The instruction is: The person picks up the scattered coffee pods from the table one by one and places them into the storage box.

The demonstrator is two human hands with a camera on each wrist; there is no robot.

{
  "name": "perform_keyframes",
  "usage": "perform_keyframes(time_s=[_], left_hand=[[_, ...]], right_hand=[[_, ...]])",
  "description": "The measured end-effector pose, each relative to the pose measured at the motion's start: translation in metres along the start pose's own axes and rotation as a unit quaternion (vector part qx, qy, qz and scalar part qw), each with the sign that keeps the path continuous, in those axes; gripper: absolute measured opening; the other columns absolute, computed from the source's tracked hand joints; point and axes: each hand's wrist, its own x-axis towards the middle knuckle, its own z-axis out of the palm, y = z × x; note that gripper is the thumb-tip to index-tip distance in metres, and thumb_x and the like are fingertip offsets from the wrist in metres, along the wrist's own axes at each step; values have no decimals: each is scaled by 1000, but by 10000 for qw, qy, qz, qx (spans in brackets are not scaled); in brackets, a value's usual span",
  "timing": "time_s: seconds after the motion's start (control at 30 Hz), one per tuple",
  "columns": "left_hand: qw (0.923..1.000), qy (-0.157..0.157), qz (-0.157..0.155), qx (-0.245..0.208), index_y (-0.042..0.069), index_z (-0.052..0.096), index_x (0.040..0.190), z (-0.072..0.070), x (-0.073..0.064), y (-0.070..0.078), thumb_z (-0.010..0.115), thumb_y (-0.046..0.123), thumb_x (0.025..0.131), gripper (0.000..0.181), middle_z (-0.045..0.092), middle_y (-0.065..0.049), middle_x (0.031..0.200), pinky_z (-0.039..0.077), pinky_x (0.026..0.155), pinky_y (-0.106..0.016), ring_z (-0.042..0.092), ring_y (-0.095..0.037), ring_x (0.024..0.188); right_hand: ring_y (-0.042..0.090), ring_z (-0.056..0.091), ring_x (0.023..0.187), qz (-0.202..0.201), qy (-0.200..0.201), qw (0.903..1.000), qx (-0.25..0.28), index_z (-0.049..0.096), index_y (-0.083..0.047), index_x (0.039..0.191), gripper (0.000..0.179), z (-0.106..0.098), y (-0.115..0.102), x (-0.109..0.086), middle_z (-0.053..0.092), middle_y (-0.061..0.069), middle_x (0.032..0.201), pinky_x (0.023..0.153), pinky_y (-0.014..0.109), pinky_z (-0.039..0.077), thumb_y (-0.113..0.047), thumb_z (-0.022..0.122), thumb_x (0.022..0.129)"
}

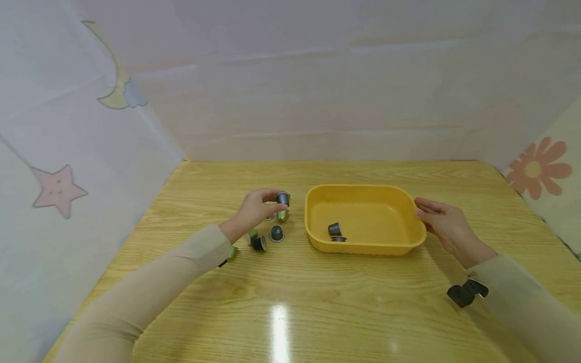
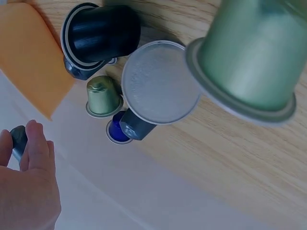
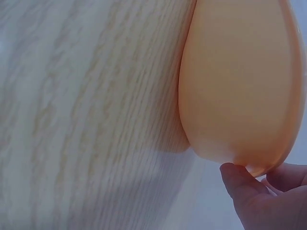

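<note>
My left hand (image 1: 257,207) pinches a dark grey coffee capsule (image 1: 283,198) between thumb and fingers, above the table just left of the yellow tray (image 1: 354,249). Below that capsule a green capsule (image 1: 282,216) shows. Nearer to me are a dark capsule (image 1: 277,233) standing lid down, a black capsule (image 1: 260,243) on its side and a green capsule (image 1: 232,253) partly behind the sleeve. Inside the tray, two dark capsules (image 1: 334,229) lie at the front left. At the tray's right end my right hand (image 1: 447,227) holds the rim with thumb and fingers.
The wooden table (image 1: 327,297) carries everything. A blue capsule (image 2: 118,129) shows among the others in the left wrist view. Behind the table hangs a pale wall cloth (image 1: 317,101); another stretch with a star (image 1: 59,191) runs along the left.
</note>
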Motion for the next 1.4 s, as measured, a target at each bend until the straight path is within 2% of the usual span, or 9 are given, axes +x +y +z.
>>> perform_keyframes(time_s=[0.2,0.33,0.4,0.57,0.73,0.9,1.07,1.23,1.4], left_hand=[[9998,-62,137,146,5,58,134,6,0,6,72,15,90,47,62,-12,126,54,86,-42,61,-26,108],[9995,-163,228,-125,3,58,133,15,1,9,71,12,91,46,62,-13,122,53,88,-45,59,-30,107],[9992,-189,170,-321,3,58,133,20,1,10,71,11,90,45,62,-13,123,52,88,-48,60,-31,104],[9987,-232,102,-453,4,60,131,33,2,16,72,10,90,44,62,-12,127,54,85,-43,62,-31,101],[9987,-250,227,-373,2,60,130,45,2,23,72,9,89,44,62,-13,126,57,80,-33,63,-26,108],[9980,-464,138,-396,0,60,129,58,3,28,72,9,89,43,62,-14,126,57,78,-33,63,-26,106],[9975,-621,145,-295,1,62,127,71,6,30,73,10,88,41,64,-12,122,56,75,-27,63,-23,104],[9968,-721,277,-186,1,63,126,82,9,34,73,8,88,40,64,-14,121,57,74,-27,64,-24,103],[9954,-902,276,-144,3,63,126,90,9,36,73,8,88,40,63,-12,122,57,78,-32,64,-22,100]], right_hand=[[-18,52,88,-20,3,10000,31,17,0,153,58,1,0,1,17,26,154,81,15,52,-15,46,104],[-18,52,89,-23,-22,10000,38,16,-1,153,59,-1,1,2,16,26,155,81,15,51,-16,46,104],[-18,52,89,-26,-36,10000,17,16,-1,153,59,-2,1,3,15,25,155,81,15,51,-16,46,104],[-19,52,86,-43,-8,10000,13,17,0,153,59,-2,1,3,16,26,154,80,15,52,-15,46,104],[-18,52,89,-38,33,10000,-65,17,0,153,59,-1,0,3,18,26,154,81,14,51,-16,46,104],[-17,51,89,-17,29,10000,-44,18,-1,153,58,1,-1,3,19,26,155,82,14,51,-16,45,104],[-14,51,93,-25,14,10000,-52,17,-1,153,58,0,1,2,18,26,155,82,15,51,-16,45,105],[-16,52,92,-43,27,10000,-48,17,0,153,59,-1,2,1,17,26,155,83,16,51,-17,45,104],[-16,52,92,-53,23,10000,-47,17,0,153,59,-1,3,1,17,26,155,83,16,51,-17,46,104]])
